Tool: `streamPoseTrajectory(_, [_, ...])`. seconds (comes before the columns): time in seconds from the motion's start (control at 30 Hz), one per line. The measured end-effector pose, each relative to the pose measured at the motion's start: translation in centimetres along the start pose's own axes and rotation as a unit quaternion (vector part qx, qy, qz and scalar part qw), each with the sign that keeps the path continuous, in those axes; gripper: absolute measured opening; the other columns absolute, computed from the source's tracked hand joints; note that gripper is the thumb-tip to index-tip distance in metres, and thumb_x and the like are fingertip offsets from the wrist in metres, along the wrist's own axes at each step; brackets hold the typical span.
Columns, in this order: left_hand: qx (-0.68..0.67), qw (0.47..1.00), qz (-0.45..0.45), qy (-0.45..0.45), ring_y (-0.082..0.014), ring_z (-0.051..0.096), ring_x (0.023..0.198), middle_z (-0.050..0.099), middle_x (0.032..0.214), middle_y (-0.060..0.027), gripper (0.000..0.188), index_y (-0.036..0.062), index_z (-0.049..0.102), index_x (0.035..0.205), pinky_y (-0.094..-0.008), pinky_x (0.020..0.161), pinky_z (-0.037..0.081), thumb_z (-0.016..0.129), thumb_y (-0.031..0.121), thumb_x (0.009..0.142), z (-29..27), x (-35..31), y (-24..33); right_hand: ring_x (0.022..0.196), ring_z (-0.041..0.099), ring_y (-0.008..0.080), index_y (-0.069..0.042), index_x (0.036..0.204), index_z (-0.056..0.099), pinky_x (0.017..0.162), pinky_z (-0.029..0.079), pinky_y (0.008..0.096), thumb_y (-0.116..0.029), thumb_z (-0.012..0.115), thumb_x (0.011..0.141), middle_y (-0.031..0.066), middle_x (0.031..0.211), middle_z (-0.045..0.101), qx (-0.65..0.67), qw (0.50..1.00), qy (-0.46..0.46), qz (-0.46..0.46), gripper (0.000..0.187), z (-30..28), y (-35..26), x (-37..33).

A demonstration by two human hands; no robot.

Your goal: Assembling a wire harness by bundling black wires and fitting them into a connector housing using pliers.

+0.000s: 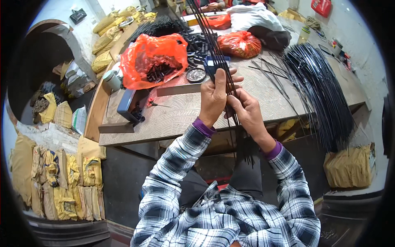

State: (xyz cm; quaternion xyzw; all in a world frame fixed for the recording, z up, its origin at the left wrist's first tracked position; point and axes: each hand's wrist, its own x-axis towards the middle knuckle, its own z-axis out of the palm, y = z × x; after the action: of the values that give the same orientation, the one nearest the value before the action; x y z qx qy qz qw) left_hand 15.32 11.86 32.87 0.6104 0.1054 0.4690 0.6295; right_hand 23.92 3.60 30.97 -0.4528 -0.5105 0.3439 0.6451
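While my right hand [247, 112] pinches the bundle of long, thin black rods [212, 37] between closed fingers, my left hand [212, 101] meets it just above — thumb upright, fingers partly spread, whether gripping I cannot tell — and the rods slant across the pale brown, patterned surface's [185, 112] near edge.

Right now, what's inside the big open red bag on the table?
Inside the bag, small dark tube-like pieces lie heaped. The top pieces and the bag's crumpled wall hide whatever is deeper.
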Motion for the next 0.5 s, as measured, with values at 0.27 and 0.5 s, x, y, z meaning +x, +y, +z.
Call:
streamPoseTrajectory(0.27, [-0.121, 0.983, -0.122, -0.058, -0.0192, 0.06, 0.095, 0.057, 0.115, -0.0153, 0.043, 0.0056, 0.034, 0.133, -0.0271, 0.079, 0.048, 0.035, 0.029, 0.096, -1.6, -1.5, 3.6, 0.066, 0.059, 0.0089, 0.004, 0.086, 0.06, 0.061, 0.048, 0.0203, -0.013, 0.051, 0.09, 0.0053, 0.074, 0.063, -0.014, 0.999, -0.005, -0.045, 0.019, 1.0, -0.6, 1.3])
streamPoseTrajectory(0.5, [-0.136, 0.986, -0.096, 0.008, -0.023, 0.06, 0.098, 0.059, 0.109, -0.0178, 0.036, -0.0051, 0.047, 0.116, -0.0325, 0.084, 0.049, 0.04, 0.023, 0.095, -2.0, -1.2, 2.9, 0.065, 0.06, 0.0091, 0.004, 0.085, 0.06, 0.062, 0.05, 0.0216, -0.01, 0.053, 0.088, 0.006, 0.074, 0.063, -0.057, 0.997, 0.028, -0.052, 0.016, 1.6, 0.1, 1.4])
